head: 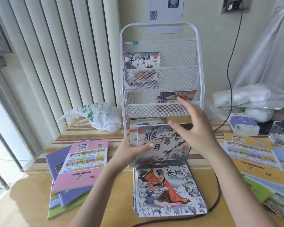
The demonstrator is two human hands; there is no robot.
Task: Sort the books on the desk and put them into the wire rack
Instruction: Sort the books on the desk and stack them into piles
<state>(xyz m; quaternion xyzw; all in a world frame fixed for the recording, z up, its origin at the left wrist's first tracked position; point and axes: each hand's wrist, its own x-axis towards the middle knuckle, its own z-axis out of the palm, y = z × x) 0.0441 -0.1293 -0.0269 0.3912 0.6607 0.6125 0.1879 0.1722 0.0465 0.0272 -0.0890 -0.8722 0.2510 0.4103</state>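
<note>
White wire rack [161,76] upright at desk's far edge, one picture book [142,70] in upper pocket, another [175,97] lower. Grey monkey-cover book [162,145] lifted, tilted above centre stack [169,190]. Pink-topped pile [79,167] left, yellow pile [256,161] right.

Two bare forearms enter from the lower edge of the view, each ending in a bare hand: left hand [131,149], right hand [193,128]. No sleeve, cuff, glove, watch, ring or bracelet shows on either arm. Fingernails are short and unpainted. The right hand's fingers are motion-blurred, so finer detail there cannot be read.
</note>
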